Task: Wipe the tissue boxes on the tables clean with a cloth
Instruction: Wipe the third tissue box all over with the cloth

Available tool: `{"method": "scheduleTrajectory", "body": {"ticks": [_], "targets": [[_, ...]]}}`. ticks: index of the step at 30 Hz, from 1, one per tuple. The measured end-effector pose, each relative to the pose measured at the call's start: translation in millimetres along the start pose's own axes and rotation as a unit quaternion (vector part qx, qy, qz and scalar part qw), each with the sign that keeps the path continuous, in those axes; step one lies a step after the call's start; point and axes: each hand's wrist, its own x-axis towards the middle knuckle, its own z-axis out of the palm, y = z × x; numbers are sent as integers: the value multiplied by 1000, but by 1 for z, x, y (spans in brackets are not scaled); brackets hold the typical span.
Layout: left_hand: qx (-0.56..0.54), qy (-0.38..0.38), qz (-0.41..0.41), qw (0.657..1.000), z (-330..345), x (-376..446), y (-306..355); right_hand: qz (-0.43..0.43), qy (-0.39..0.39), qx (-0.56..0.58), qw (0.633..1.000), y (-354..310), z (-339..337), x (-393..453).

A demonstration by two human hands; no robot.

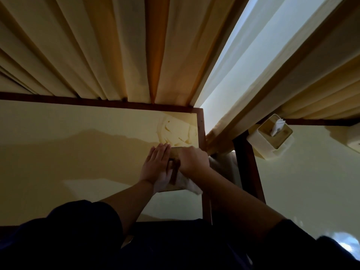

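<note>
A tissue box (174,152) with a wooden lid and white sides stands near the right edge of the cream table (78,149). My left hand (156,164) lies flat with straight fingers against the box's left side. On the right part of the lid, my right hand (192,159) is curled over a white cloth (190,185); the cloth bunches out below the wrist. A second white tissue box (272,139) with a tissue sticking up sits at the back left corner of the neighbouring table (311,182).
Wet wipe streaks (175,131) mark the table corner just behind the box. Cream curtains (97,55) hang along the back edge. A narrow gap with dark wooden frames (247,168) separates the two tables. My dark sleeves fill the bottom of the view.
</note>
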Motion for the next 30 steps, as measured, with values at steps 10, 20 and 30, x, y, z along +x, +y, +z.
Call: {"method": "scheduleTrajectory", "body": {"ticks": [10, 20, 30], "targets": [[-12, -30, -21, 999, -3, 1, 1, 2, 63, 144, 988, 10, 39, -8], [12, -38, -12, 999, -4, 6, 0, -71, -26, 114, 991, 31, 54, -90], [13, -39, -32, 999, -14, -2, -8, 19, 28, 209, 977, 22, 69, -99]]}}
